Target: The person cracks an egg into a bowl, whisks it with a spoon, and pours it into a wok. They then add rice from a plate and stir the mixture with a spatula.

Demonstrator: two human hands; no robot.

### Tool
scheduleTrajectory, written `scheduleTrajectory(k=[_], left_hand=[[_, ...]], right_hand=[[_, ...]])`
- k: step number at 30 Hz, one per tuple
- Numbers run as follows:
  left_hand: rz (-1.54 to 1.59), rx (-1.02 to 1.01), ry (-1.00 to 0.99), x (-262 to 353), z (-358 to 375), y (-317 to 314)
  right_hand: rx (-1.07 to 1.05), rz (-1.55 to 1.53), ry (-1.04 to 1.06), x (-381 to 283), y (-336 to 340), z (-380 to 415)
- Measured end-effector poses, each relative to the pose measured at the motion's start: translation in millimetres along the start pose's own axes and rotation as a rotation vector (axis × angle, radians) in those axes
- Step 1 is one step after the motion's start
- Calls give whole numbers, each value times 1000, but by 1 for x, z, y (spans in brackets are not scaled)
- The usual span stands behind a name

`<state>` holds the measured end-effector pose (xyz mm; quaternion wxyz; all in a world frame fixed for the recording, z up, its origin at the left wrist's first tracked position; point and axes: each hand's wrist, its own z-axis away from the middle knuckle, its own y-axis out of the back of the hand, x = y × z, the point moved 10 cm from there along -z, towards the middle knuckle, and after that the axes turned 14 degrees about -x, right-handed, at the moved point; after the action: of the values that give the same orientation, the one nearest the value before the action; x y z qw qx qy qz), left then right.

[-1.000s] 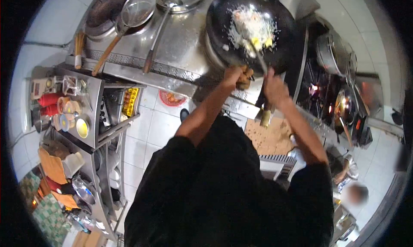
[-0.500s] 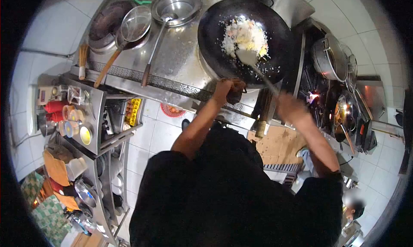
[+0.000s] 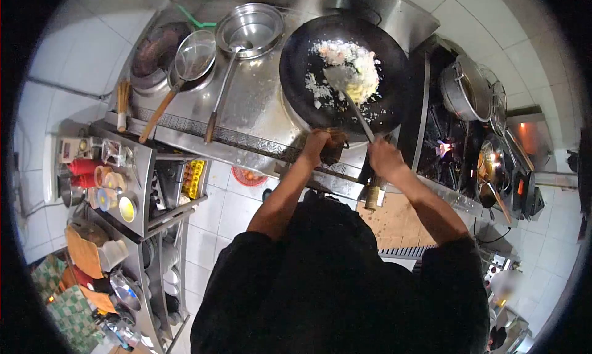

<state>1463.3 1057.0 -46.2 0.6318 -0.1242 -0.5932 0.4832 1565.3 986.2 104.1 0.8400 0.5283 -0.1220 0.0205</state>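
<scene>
A large black wok (image 3: 382,64) sits on the steel stove, holding white rice (image 3: 364,70) mixed with yellow and orange bits. My left hand (image 3: 317,145) is closed at the wok's near edge, gripping a brown cloth (image 3: 335,145) there. My right hand (image 3: 386,159) is wrapped around the handle of a metal spatula (image 3: 357,112). The spatula's blade rests in the rice, left of the middle of the wok.
Left of the wok are a ladle (image 3: 223,98), a steel bowl (image 3: 250,30) and a wooden-handled strainer (image 3: 195,55). A lit burner (image 3: 443,148) and a steel pot (image 3: 465,89) are on the right. A shelf of containers (image 3: 117,187) stands at left.
My right hand has moved left and closer to the wok, sweeping the spatula blade left through the rice. The rice has shifted and spread. My left hand stays at the wok's edge.
</scene>
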Motion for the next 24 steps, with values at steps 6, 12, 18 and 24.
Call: scheduleTrajectory(k=[6, 12, 18, 24], left_hand=[[-64, -39, -79, 6, 8, -9], [-589, -212, -508, 49, 32, -40], [-492, -80, -351, 54, 29, -36], [-288, -93, -199, 48, 35, -40]], right_hand=[[-32, -123, -72, 44, 22, 47], [-522, -613, -247, 60, 42, 11], [-147, -186, 113, 23, 39, 31], [-283, -359, 196, -6, 32, 24]])
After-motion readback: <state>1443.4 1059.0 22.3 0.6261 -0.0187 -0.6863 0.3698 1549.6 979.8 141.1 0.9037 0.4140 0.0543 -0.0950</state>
